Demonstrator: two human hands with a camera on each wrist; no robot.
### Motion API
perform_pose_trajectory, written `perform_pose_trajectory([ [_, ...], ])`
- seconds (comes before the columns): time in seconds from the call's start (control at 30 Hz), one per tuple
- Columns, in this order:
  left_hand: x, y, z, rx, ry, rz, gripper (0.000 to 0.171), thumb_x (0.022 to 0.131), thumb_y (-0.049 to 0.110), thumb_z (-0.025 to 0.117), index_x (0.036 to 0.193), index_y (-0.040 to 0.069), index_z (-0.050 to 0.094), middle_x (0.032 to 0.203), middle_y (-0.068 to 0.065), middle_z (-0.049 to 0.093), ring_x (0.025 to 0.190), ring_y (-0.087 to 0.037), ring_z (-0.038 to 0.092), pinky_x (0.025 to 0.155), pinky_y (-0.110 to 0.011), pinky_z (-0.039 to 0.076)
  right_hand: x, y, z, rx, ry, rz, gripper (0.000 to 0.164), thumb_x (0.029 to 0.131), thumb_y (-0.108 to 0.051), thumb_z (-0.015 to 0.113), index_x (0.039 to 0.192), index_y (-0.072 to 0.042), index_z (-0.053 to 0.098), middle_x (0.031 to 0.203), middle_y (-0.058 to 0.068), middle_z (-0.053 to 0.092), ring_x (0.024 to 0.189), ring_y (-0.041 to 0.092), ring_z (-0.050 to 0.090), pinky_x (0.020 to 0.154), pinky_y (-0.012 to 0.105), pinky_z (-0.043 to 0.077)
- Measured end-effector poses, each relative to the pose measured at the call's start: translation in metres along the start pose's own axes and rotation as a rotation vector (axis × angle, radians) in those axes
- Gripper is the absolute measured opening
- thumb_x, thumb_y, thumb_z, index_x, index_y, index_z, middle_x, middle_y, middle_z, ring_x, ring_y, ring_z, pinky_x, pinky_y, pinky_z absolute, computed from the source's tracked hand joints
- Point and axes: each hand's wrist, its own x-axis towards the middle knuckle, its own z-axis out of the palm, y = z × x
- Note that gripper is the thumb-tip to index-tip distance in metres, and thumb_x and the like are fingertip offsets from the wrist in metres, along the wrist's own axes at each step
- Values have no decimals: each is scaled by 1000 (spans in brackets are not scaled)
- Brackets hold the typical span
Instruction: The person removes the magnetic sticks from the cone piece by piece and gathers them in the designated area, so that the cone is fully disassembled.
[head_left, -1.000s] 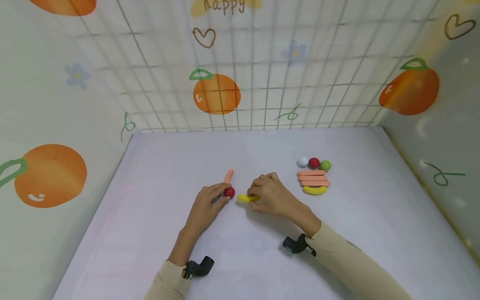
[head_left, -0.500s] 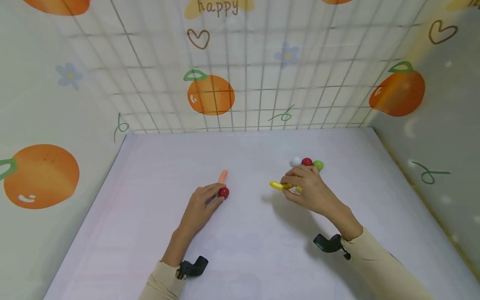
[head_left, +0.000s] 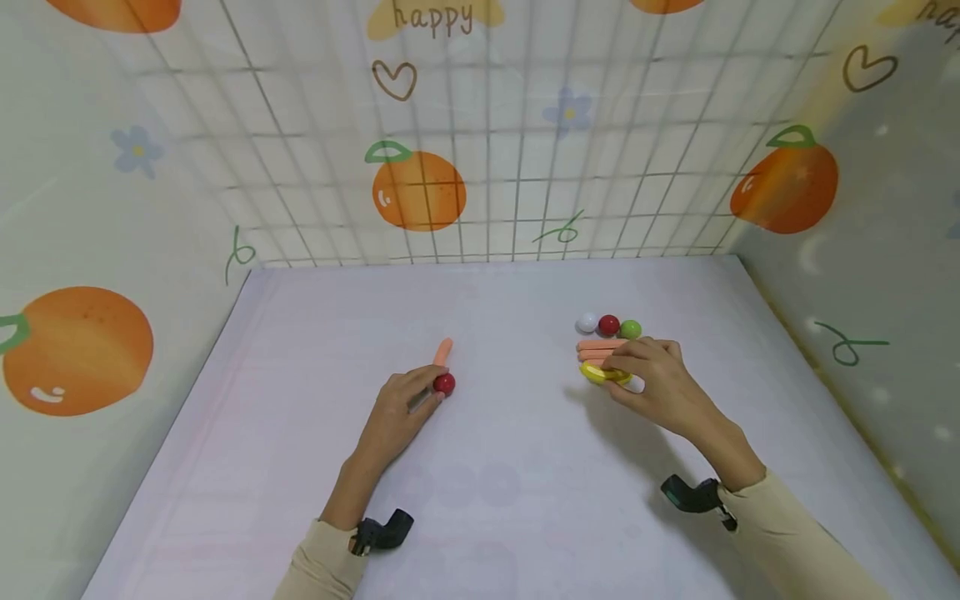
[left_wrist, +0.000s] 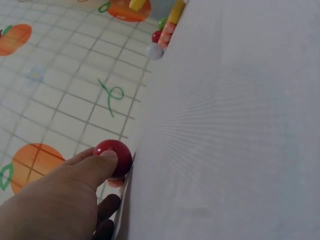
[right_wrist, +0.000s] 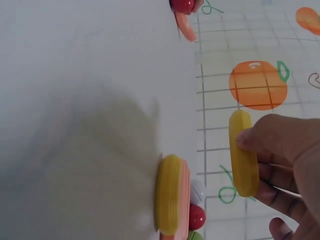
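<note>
At the middle of the table my left hand (head_left: 397, 408) pinches a glossy red ball (head_left: 444, 383) between thumb and fingers. Just beyond the ball lies a pinkish toy sausage (head_left: 443, 352), its near end hidden by the fingers. My right hand (head_left: 660, 385) pinches a yellow toy banana (right_wrist: 244, 167) and holds it above the table, over the group at the right. A second toy banana (right_wrist: 169, 195) lies there beside a row of pink toy sausages (head_left: 600, 344), partly covered by the right hand in the head view.
Behind the sausages sit a white ball (head_left: 587, 322), another red ball (head_left: 609, 325) and a green ball (head_left: 631, 329) in a row. A white grid-patterned cloth wall (head_left: 517, 200) rises at the table's far edge, with cloth walls on both sides.
My right hand has lifted the toy banana from beside the left hand and carried it right, over the sausages and other banana. The left hand stays at the red ball. The head view has shifted slightly.
</note>
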Motion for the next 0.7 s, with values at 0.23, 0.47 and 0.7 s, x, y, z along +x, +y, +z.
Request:
perform_pose_trajectory([
  [0.23,-1,0,1,6,0,-11,42,95,19,71,136,23,63,140,7,58,118,-17,55,95,-42,43,-8,8,1,-36,4,18,25,71,-7,89,93,-8,78,95,6,68,95,28,59,81,53,32],
  [0.47,0,2,0,4,12,9,41,95,18,71,135,21,64,140,6,59,118,-19,56,95,-43,44,-18,12,6,-77,-77,79,25,72,-8,90,93,-7,78,97,6,70,96,28,59,84,53,31],
  [0.7,0,3,0,8,-3,-35,42,95,22,71,136,25,63,140,9,58,120,-19,55,97,-43,44,-21,15,11,-91,-117,100,23,73,-8,88,94,-8,78,97,5,71,96,29,59,86,55,32],
])
